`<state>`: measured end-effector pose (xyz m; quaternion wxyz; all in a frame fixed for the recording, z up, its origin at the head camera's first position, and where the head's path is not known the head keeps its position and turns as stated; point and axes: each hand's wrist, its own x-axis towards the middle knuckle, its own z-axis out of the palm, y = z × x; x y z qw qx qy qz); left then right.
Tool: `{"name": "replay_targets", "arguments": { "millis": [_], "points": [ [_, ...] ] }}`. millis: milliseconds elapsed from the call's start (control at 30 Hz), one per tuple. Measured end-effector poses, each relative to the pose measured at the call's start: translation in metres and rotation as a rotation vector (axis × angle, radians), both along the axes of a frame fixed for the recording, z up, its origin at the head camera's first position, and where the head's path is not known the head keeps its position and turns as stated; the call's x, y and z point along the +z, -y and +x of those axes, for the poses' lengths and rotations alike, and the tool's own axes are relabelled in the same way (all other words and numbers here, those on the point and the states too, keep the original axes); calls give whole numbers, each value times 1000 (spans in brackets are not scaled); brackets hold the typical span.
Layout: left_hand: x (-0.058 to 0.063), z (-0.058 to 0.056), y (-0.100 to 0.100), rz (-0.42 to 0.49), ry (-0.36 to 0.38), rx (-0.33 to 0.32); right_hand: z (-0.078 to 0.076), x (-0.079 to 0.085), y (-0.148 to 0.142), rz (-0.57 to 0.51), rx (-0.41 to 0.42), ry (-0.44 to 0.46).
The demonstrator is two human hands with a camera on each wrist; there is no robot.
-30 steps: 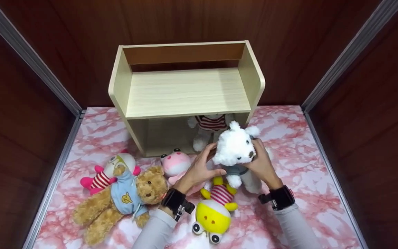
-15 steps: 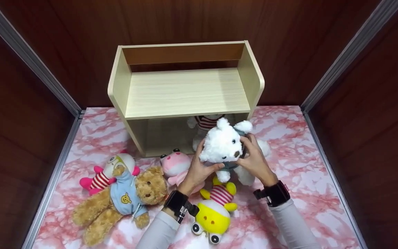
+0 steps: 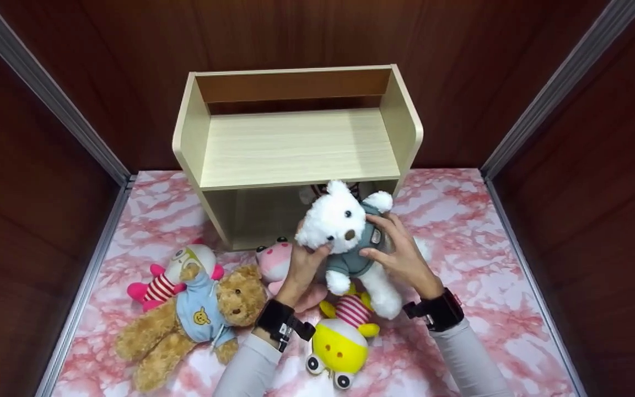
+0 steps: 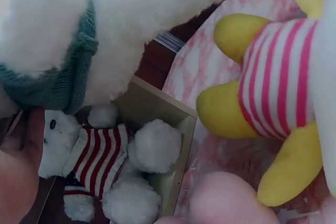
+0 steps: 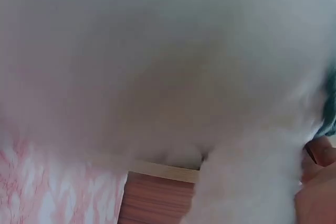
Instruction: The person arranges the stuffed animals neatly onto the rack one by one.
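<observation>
A white plush bear (image 3: 326, 220) in a grey-green sweater is held up between both hands, tilted, in front of the shelf's lower opening. My left hand (image 3: 298, 270) grips its head, thumb near the cheek and fingers behind. My right hand (image 3: 403, 253) holds the sweater at the bear's other side, thumb and fingers spread over the cloth. In the left wrist view, part of the left hand (image 4: 21, 171) shows beside the bear's knitted sweater (image 4: 58, 87). White fur (image 5: 157, 77) fills most of the right wrist view, blurred.
A pale wooden shelf (image 3: 301, 146) stands at the back. Inside its lower level sits another white plush in a red-striped sweater (image 4: 100, 156). A yellow frog plush (image 3: 342, 342), a pink frog plush (image 3: 279, 259), a brown teddy bear (image 3: 202, 314) and a pink-and-white plush (image 3: 160, 289) lie in front.
The white bear has moved left and turned so its sweater front and a leg show. Both hands have moved left with it, the right hand now on its sweater.
</observation>
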<state>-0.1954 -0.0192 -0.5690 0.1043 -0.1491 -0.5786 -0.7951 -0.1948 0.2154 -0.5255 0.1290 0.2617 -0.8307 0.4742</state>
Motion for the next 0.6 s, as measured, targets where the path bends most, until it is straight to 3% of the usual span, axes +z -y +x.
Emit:
{"name": "replay_targets", "arguments": {
  "millis": [233, 467, 600],
  "points": [
    [2, 3, 11, -39, 193, 23, 1, -1, -1, 12, 40, 45],
    [-5, 4, 16, 1, 288, -11, 3, -4, 3, -101, -1, 261],
    [-9, 5, 19, -2, 410, 5, 4, -6, 5, -95, -30, 339]
  ]
}}
